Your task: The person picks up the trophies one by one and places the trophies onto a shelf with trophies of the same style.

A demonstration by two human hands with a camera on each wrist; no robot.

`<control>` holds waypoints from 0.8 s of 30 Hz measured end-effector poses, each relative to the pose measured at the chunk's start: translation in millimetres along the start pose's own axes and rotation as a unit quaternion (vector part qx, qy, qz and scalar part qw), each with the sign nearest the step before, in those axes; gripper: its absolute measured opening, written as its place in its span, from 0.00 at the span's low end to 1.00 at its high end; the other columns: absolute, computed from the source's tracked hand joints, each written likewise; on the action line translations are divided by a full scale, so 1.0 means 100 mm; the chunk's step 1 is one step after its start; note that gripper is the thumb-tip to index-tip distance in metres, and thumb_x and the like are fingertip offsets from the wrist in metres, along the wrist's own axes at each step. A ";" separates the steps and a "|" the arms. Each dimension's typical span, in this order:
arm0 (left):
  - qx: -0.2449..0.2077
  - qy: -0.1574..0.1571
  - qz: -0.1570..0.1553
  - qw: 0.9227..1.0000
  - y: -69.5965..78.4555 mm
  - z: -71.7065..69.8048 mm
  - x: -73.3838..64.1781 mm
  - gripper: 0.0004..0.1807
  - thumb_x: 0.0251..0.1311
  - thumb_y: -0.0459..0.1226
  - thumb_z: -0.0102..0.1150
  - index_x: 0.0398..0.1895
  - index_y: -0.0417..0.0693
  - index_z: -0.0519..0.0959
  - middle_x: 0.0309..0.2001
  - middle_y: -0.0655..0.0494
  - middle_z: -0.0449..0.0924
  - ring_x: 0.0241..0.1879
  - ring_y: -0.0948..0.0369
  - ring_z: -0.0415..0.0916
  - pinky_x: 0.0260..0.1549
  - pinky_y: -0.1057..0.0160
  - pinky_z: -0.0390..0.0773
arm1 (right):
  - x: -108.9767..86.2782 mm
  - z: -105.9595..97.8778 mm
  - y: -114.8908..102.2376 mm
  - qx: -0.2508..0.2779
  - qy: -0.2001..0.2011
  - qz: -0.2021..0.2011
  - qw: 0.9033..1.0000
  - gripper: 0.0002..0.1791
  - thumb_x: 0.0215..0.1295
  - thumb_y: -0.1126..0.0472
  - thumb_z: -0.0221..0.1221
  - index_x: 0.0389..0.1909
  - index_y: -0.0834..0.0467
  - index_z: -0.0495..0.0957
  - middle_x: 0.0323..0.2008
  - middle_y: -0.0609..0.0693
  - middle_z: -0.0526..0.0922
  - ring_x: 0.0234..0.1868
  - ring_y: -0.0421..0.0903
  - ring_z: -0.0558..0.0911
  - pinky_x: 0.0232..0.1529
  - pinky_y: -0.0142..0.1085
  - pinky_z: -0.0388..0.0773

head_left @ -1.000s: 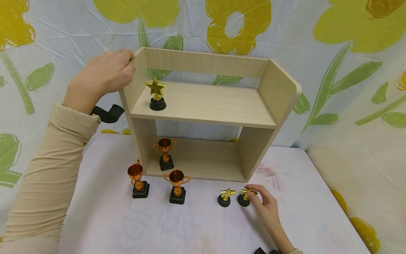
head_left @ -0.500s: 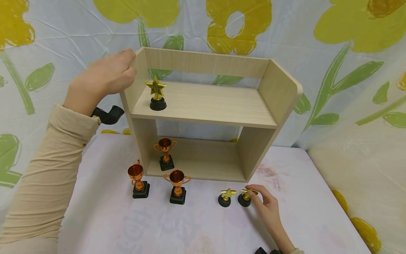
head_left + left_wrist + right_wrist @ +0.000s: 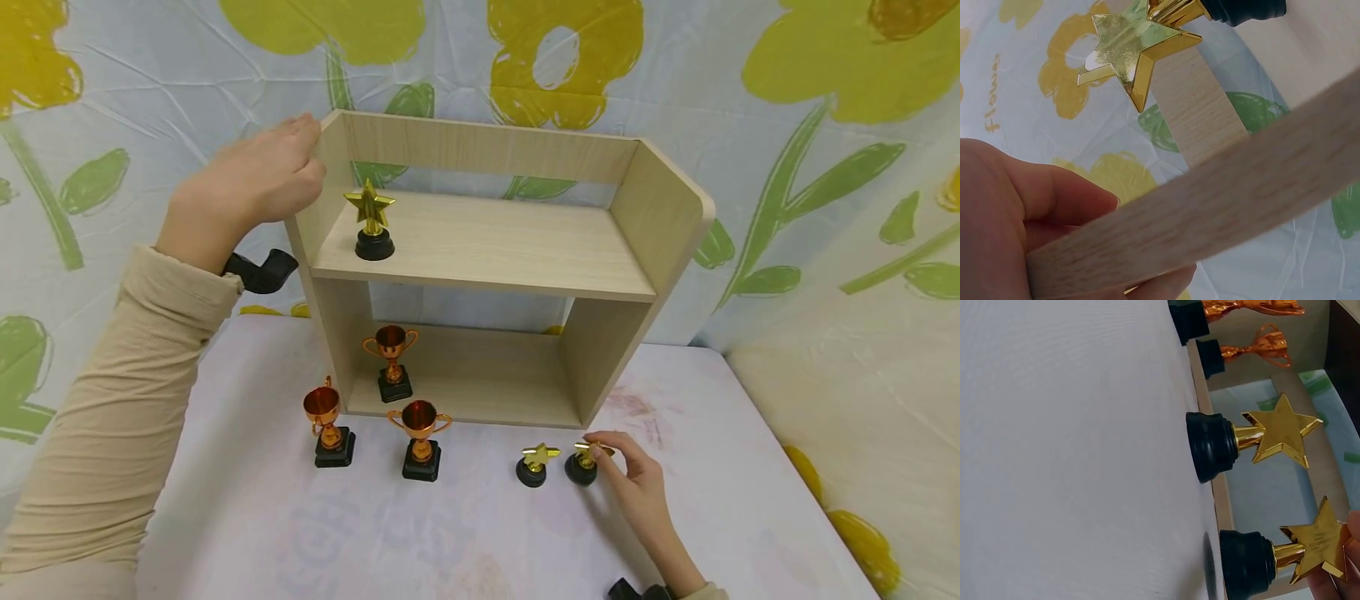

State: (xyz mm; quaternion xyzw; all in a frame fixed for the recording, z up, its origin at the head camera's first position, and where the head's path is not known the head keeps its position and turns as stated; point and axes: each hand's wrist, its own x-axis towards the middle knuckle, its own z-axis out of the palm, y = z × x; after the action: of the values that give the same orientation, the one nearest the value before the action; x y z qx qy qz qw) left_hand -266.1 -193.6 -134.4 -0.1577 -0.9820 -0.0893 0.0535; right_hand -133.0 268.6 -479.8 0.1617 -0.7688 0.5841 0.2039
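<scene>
My left hand (image 3: 251,175) grips the upper edge of the left side panel of a pale wooden two-tier shelf (image 3: 480,287); in the left wrist view the thumb and fingers (image 3: 1079,197) lie either side of that panel. On the upper tier stands a gold star trophy (image 3: 371,221) with a black round base. At the front right, my right hand (image 3: 633,479) pinches the star of another gold star trophy (image 3: 582,467), upright and close over the table, a shadow beside its base in the right wrist view. A third star trophy (image 3: 532,467) stands just left of it.
One bronze cup trophy (image 3: 392,362) stands on the lower tier at the left. Two more, a left cup trophy (image 3: 330,425) and a right cup trophy (image 3: 421,442), stand on the white-covered table (image 3: 480,533) before the shelf. A flowered cloth (image 3: 697,67) hangs behind.
My right hand has shifted very slightly right with the pinched star trophy. My left hand keeps its grip on the shelf panel, a little further right; the other trophies stand as before.
</scene>
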 end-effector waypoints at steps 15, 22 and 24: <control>-0.002 0.002 -0.002 1.000 0.00 0.00 0.00 0.35 0.69 0.38 0.19 0.78 0.33 0.37 0.78 0.38 0.32 0.77 0.42 0.31 0.73 0.40 0.37 | 0.13 -0.11 -0.16 -0.016 -0.014 -0.018 1.000 0.13 0.61 0.82 0.58 0.45 0.70 0.82 0.43 0.64 0.83 0.50 0.40 0.80 0.59 0.28 0.71; -0.007 0.002 -0.004 1.000 0.02 0.00 0.00 0.35 0.69 0.38 0.19 0.78 0.34 0.37 0.78 0.38 0.32 0.77 0.42 0.31 0.73 0.39 0.37 | 0.16 -0.15 -0.26 -0.021 -0.026 0.001 0.999 0.13 0.61 0.80 0.59 0.46 0.69 0.82 0.44 0.63 0.83 0.51 0.38 0.80 0.60 0.27 0.70; -0.006 0.004 -0.005 1.000 0.02 0.00 0.00 0.35 0.69 0.38 0.20 0.78 0.34 0.38 0.78 0.39 0.33 0.77 0.42 0.32 0.73 0.39 0.38 | 0.17 -0.16 -0.27 -0.022 -0.028 0.002 0.999 0.13 0.61 0.80 0.59 0.46 0.69 0.82 0.44 0.63 0.83 0.50 0.38 0.79 0.58 0.26 0.71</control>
State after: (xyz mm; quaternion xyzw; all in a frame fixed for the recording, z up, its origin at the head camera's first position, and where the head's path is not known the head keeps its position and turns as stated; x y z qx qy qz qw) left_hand -265.7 -191.7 -133.9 -0.1530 -0.9820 -0.0963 0.0556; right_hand -132.0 276.3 -445.0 0.1719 -0.7872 0.5628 0.1845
